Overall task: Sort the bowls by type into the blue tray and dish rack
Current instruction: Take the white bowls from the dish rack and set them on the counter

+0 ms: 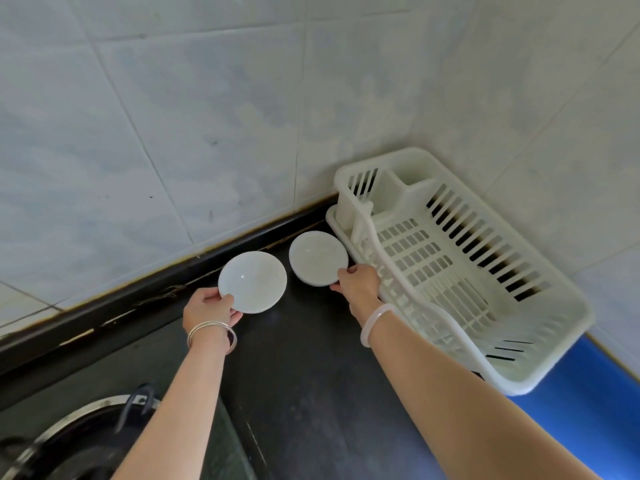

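Observation:
Two shallow white bowls are over the black countertop near the tiled wall. My left hand grips the near rim of the left white bowl. My right hand pinches the near right rim of the right white bowl, which is close to the white plastic dish rack. The rack stands empty at the right, against the wall corner. A part of the blue tray shows at the lower right, just past the rack's near end. I cannot tell whether the bowls rest on the counter or are lifted.
A gas stove with a metal burner ring sits at the lower left. The black countertop runs between stove and rack. The tiled wall closes off the back and right side.

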The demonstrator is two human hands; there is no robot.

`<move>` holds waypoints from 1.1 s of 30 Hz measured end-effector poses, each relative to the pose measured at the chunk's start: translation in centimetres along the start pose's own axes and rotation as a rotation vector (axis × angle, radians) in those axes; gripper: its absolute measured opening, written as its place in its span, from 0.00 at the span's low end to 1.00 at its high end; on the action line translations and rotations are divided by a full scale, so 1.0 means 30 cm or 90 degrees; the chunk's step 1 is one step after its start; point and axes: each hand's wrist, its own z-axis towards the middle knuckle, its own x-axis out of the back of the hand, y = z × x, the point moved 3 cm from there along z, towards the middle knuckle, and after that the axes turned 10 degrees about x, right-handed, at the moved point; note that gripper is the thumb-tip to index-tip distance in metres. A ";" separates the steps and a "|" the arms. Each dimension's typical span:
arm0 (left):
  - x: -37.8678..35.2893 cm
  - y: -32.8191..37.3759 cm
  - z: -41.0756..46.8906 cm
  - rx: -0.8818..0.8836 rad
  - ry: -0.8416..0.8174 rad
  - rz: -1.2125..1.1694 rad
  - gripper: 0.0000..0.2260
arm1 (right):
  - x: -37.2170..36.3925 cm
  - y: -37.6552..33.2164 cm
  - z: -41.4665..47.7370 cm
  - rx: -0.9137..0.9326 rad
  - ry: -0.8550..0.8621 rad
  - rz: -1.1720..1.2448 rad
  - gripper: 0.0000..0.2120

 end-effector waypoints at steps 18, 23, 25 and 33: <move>-0.053 -0.071 -0.065 0.120 -0.110 -0.259 0.15 | -0.060 -0.003 -0.006 -0.076 -0.077 0.226 0.21; -0.074 -0.060 -0.056 0.126 -0.103 -0.269 0.13 | -0.086 -0.028 0.013 -0.082 -0.068 0.233 0.20; -0.081 -0.056 -0.053 0.129 -0.103 -0.275 0.13 | -0.096 -0.038 0.017 -0.084 -0.069 0.240 0.20; -0.093 -0.049 -0.033 0.112 -0.094 -0.267 0.14 | -0.112 -0.045 0.027 -0.086 -0.068 0.253 0.19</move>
